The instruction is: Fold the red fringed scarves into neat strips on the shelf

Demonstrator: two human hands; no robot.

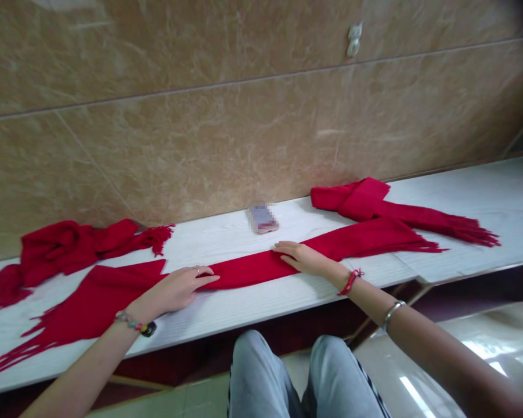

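Observation:
A long red scarf (244, 271) with fringed ends lies lengthwise along the white bench top, its middle part narrowed into a folded strip. My left hand (183, 290) rests on the strip toward the left, fingers stretched out over the cloth. On the strip's right part lies my right hand (298, 255), palm down with its fingers extended. Neither hand grips the cloth. The scarf's left end spreads wide, with loose fringe toward the front edge. Its right end fans out beside another red scarf (365, 200), which is folded over itself near the wall.
A crumpled red scarf (69, 247) lies at the back left. A phone-like object (263, 218), blurred out, sits near the wall. The white bench top (465, 186) runs along a tan marble wall (226, 145) with a socket (354, 39). My knees are close to its front edge.

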